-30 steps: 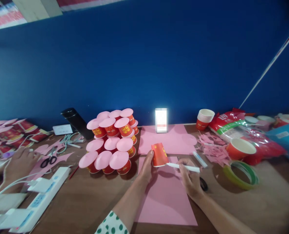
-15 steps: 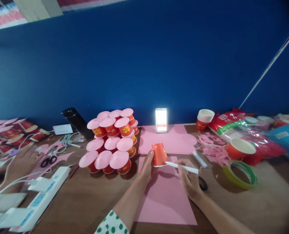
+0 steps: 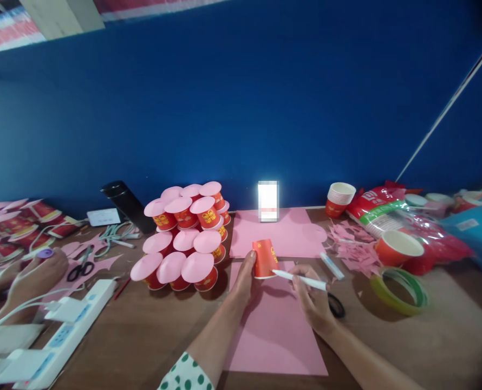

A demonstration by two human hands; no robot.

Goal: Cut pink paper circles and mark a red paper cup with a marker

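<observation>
My left hand is closed around the left side of a red paper cup, held upside down above a pink paper sheet. In my right hand is a white glue pen, its tip at the lower right of the cup's wall. Whether the tip touches the cup, I cannot tell. Left of my hands stand stacked red cups topped with pink paper discs. Behind the cup lie more pink sheets. Black-handled scissors are partly hidden behind my right hand.
A power strip, scissors and a leaning black bottle are on the left, with a co-worker's hands. Tape rolls, a cup, paper scraps and nested cups lie right. A blue wall rises behind.
The pen tip has shifted slightly left along the cup's lower wall. My left hand keeps its hold. The co-worker's hand at left has drawn back and now shows a purple item.
</observation>
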